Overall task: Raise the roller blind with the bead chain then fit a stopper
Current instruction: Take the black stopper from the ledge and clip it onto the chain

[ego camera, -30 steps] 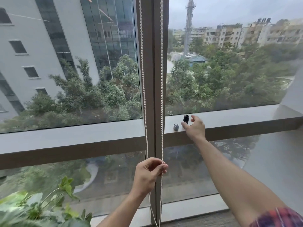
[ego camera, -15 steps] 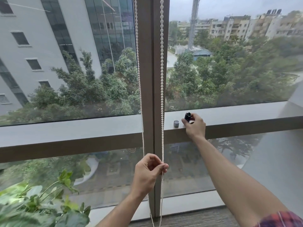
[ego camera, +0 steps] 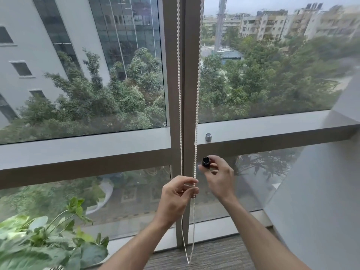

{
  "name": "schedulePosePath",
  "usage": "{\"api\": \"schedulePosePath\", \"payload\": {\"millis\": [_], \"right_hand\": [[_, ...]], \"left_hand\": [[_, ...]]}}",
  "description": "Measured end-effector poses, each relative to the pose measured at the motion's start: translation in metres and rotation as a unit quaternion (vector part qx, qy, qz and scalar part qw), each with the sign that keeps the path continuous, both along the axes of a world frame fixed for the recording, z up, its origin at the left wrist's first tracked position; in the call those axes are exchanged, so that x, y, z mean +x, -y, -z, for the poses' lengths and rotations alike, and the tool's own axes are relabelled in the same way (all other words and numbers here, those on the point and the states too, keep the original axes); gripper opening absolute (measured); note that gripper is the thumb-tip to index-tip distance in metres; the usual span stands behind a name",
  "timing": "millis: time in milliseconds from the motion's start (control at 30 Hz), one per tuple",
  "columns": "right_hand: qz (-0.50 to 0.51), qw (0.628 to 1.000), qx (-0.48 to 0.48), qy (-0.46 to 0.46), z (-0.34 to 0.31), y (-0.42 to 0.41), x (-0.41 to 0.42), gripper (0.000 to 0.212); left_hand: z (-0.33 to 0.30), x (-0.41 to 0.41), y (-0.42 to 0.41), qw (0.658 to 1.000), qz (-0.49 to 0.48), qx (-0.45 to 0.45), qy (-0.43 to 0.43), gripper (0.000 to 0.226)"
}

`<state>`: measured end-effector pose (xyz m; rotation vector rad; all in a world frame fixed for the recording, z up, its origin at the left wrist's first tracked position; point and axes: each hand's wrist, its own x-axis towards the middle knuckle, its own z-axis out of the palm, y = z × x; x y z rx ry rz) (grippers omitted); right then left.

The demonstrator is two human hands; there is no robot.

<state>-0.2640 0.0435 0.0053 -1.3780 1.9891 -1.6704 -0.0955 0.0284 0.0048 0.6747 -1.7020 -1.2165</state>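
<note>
A: Plant (ego camera: 48,240) bottom left, leaves blurred. Status on the chain?

B: Bead chain (ego camera: 197,106) hangs in two strands down the window post (ego camera: 189,75), loop nearly at the carpet (ego camera: 214,254). Left hand (ego camera: 178,195) pinches the right strand between thumb and fingers, below the ledge (ego camera: 272,129).

A: Stopper?

B: Black stopper (ego camera: 206,162) gripped in right hand (ego camera: 218,176) fingertips, just right of that strand, just above the left hand. Can't tell if it touches the beads.

A: Anything on the ledge?

B: Small grey cap (ego camera: 208,137), upright, near the post.
</note>
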Motion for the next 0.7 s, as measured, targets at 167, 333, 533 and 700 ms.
{"api": "schedulePosePath", "payload": {"millis": [167, 333, 533, 700], "right_hand": [[-0.052, 0.999, 0.013, -0.006, 0.007, -0.017, 0.023, 0.027], [-0.112, 0.993, 0.029, -0.018, 0.010, -0.030, 0.034, 0.029], [-0.110, 0.994, 0.008, -0.016, 0.009, -0.040, 0.048, 0.022], [-0.103, 0.995, 0.002, -0.007, 0.007, -0.046, 0.057, 0.022]], "left_hand": [[-0.007, 0.005, -0.002, 0.999, 0.002, -0.044, 0.014, 0.033], [-0.015, 0.018, 0.003, 0.995, -0.007, -0.098, 0.030, 0.031], [-0.021, 0.026, 0.003, 0.989, -0.044, -0.122, 0.072, 0.034], [-0.023, 0.028, -0.002, 0.988, -0.045, -0.130, 0.066, 0.034]]}}
